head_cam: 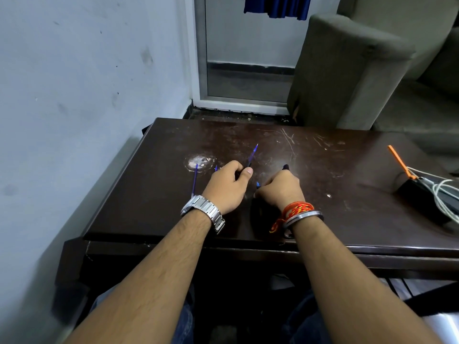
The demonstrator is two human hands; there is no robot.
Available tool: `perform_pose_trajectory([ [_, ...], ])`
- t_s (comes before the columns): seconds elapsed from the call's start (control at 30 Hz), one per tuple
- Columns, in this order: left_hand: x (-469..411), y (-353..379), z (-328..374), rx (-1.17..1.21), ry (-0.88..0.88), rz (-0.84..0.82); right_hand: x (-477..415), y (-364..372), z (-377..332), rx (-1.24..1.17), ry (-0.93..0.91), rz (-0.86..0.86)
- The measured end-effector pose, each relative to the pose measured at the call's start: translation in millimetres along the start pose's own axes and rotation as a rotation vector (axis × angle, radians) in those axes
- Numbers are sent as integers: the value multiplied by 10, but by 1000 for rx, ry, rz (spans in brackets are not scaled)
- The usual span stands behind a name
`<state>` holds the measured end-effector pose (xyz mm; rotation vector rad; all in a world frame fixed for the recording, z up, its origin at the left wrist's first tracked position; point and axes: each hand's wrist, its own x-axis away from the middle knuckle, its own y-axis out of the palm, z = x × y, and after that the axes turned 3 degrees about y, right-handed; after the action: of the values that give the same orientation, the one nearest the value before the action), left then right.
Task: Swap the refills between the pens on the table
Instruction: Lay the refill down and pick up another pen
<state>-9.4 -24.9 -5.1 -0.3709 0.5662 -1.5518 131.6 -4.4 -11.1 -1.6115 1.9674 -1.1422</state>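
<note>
My left hand [229,184] grips a dark pen barrel whose blue refill [253,155] sticks out forward and to the right, tip raised above the dark table [323,170]. My right hand [280,189] is curled round another dark pen part [286,167], its black end showing past the fingers and a small blue piece [258,184] showing at the thumb side. A loose blue refill [194,181] lies on the table left of my left hand. A small blue tip [215,168] shows just beyond my left knuckles.
A black box with white cables [427,194] and an orange stick [398,158] lies at the table's right edge. A wall runs close along the left side. A grey sofa [347,70] stands behind the table.
</note>
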Motion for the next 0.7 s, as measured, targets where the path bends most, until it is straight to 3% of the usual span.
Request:
perform_pose_trajectory([
  [0.5, -15, 79, -59, 80, -44, -98, 95, -26, -49, -10, -26, 19],
  [0.6, -29, 77, -64, 2, -13, -79, 126, -62, -89, -188, -101, 75],
  [0.7, -26, 72, -42, -29, 11, -81, 163, -94, -170, -585, -67, 14],
])
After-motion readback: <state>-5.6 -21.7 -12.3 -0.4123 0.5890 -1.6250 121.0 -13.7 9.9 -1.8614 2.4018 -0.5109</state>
